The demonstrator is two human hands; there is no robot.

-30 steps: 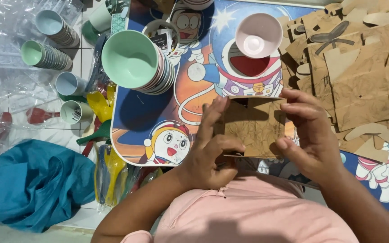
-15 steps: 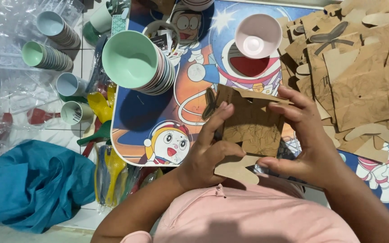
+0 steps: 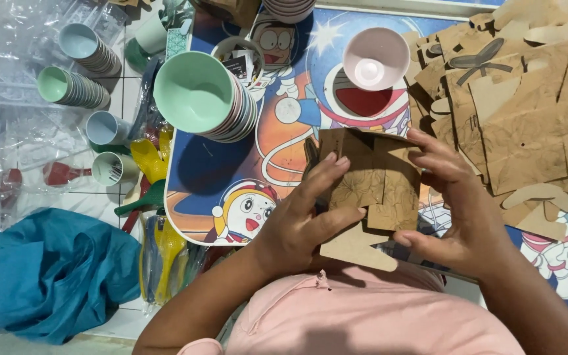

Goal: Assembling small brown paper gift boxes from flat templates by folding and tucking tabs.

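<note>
Far to my left a blue cloth [image 3: 41, 276] lies crumpled on the floor, with stacked small cups [image 3: 73, 89] above it. Nearer in, a stack of bowls with a mint-green top [image 3: 202, 98] sits on the cartoon-printed mat [image 3: 231, 177]. My left hand [image 3: 304, 220] and right hand [image 3: 458, 210] both close their grip on a brown cardboard box [image 3: 373, 187], held partly folded between them above the mat. A heap of flat cardboard cutouts [image 3: 527, 112] lies to the right.

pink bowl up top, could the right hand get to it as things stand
Probably not at once: the right hand is busy gripping the brown cardboard piece with the left hand. The path up to the pink bowl looks bare.
</note>
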